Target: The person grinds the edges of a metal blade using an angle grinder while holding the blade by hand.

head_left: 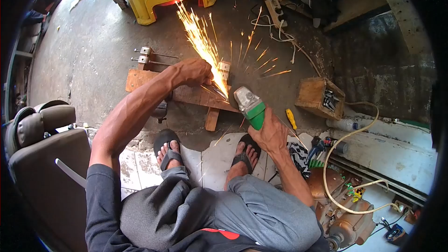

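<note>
My right hand point(269, 133) is wrapped round the green body of an angle grinder point(252, 107). Bright sparks point(198, 37) stream from near the grinder's disc toward the far side, past my left hand. My left hand point(195, 72) is closed beside the sparks, over a wooden plank point(198, 96). A thin piece seems to lie between it and the disc, but glare hides what it is. Metal blocks with long rods point(145, 56) rest at the plank's left end. Another metal block point(224, 69) stands just behind the sparks.
A yellow stool point(140, 7) stands ahead, where the sparks reach. To the right are a wooden box point(310, 97) with metal parts, a yellow-handled tool point(291, 118), a power strip point(274, 9) and a looping cable point(328, 182). My sandalled feet point(171, 151) are close to the plank.
</note>
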Motion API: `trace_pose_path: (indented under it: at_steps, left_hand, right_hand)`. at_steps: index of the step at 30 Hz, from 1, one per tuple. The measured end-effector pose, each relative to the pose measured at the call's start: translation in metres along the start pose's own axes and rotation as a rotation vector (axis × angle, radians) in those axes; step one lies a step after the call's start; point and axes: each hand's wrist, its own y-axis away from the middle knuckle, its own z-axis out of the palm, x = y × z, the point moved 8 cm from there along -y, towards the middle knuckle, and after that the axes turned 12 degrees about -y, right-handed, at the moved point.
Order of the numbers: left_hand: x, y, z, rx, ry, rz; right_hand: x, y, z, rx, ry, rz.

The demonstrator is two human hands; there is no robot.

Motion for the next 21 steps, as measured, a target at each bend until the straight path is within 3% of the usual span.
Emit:
trace_pose_path:
  at_steps: [1,4,6,10,13,15,17,18,21]
  left_hand:
    - [-0.005,-0.001,0.006,0.176,0.020,0.001]
    - [-0.012,-0.006,0.013,0.175,0.017,-0.011]
    - [-0.004,-0.004,0.005,0.263,0.072,0.115]
    - [-0.015,-0.004,0.011,0.212,0.070,-0.029]
    - [-0.004,-0.003,-0.003,0.288,-0.050,0.102]
    - [-0.008,-0.008,0.010,0.159,-0.017,0.060]
    - [-0.009,-0.004,0.010,0.336,0.072,0.069]
    - [-0.008,-0.004,0.008,0.312,0.044,0.052]
    - [-0.006,-0.002,0.005,0.204,0.120,0.121]
  right_hand:
    - [0.004,-0.002,0.002,0.017,0.015,0.053]
    - [0.009,-0.003,0.004,-0.001,0.035,0.093]
    - [0.008,-0.004,0.007,-0.040,0.042,0.082]
    - [0.001,-0.003,0.009,0.033,0.021,0.023]
    - [-0.003,-0.006,0.004,0.018,0.032,0.036]
    - [-0.005,-0.006,0.008,-0.014,0.043,0.033]
    - [0.000,-0.008,0.009,0.011,0.027,0.101]
    - [0.002,-0.009,0.009,0.016,0.028,0.098]
    - [-0.010,-0.010,0.005,0.076,0.005,-0.076]
